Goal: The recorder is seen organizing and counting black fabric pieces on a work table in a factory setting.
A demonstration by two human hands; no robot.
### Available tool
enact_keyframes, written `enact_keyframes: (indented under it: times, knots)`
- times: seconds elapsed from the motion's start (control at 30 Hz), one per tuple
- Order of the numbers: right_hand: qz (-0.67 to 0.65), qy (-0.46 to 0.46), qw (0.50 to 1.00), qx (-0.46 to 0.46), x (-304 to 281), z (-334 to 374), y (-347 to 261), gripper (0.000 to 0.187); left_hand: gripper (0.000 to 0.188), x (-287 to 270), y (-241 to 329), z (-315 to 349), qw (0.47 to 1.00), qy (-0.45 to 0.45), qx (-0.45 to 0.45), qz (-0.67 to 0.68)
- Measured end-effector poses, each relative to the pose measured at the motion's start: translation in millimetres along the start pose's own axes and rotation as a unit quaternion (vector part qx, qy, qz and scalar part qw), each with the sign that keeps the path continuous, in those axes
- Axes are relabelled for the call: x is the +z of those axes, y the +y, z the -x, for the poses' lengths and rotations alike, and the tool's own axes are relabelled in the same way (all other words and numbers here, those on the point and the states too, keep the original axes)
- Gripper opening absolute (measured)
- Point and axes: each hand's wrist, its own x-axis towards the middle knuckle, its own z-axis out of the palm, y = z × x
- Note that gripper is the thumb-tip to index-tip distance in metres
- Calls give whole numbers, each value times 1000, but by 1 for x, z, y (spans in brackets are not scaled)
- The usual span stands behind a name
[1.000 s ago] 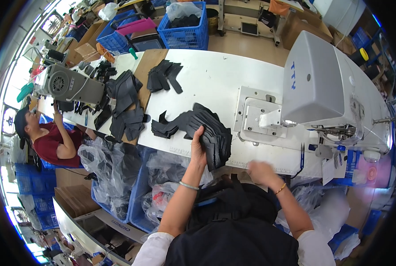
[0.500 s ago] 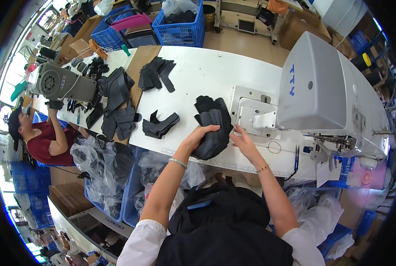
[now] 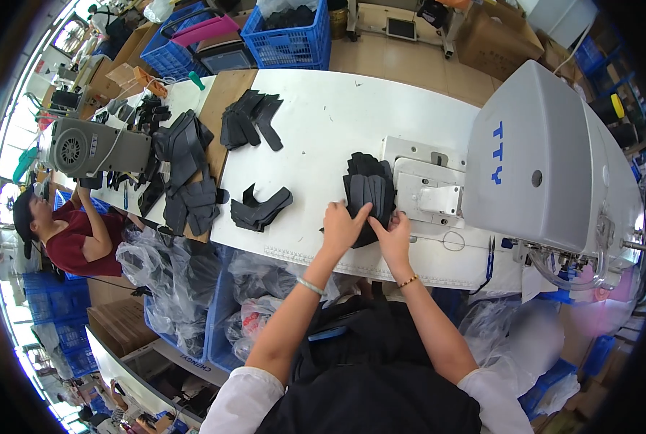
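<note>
A thick stack of black cut fabric pieces (image 3: 368,189) is on the white table, just left of the sewing machine's flat plate. My left hand (image 3: 345,226) grips its lower left side, thumb pointing in over the pieces. At the lower right edge my right hand (image 3: 394,237) pinches the stack between thumb and fingers. Both thumbs come close together on its near part. The undersides of the fingers are partly hidden by the stack. Farther left lie a small bent bundle of black pieces (image 3: 261,207) and a fanned pile of similar pieces (image 3: 249,119).
A big grey sewing machine head (image 3: 536,163) stands at the right. Tweezers (image 3: 490,262) and a thread loop lie near the table's front edge. Blue bins with plastic bags (image 3: 171,278) sit below. At left, a person in a red shirt (image 3: 84,235) works at another machine (image 3: 95,148).
The stack has moved slightly right and turned more upright, lowered toward the table. My right hand has gone from spread fingers beside it to gripping its edge. My left hand has shifted lower.
</note>
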Motion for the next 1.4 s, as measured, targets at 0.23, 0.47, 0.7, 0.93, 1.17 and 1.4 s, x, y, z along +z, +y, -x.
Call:
enact_keyframes:
  times: [0.23,0.47,0.7,0.93,1.17,1.4]
  knots:
    - [92,-3,994,-65,7,35,-34,50,85,-3,10,14,994,-19,-48,100]
    - [57,-169,946,-272,10,49,-67,56,37,-48,7,0,839,-204,-222,453]
    - [-202,-268,933,-134,28,27,-45,52,34,-71,-35,-15,758,-237,-280,540]
    - [-51,-245,950,-187,14,47,-80,50,40,-106,-24,36,780,-163,-239,555]
    - [-192,-355,914,46,-1,81,-131,98,39,-129,31,137,812,-224,-216,493]
    - [-248,-306,917,58,-10,121,-137,97,50,-145,35,182,692,-195,-277,638]
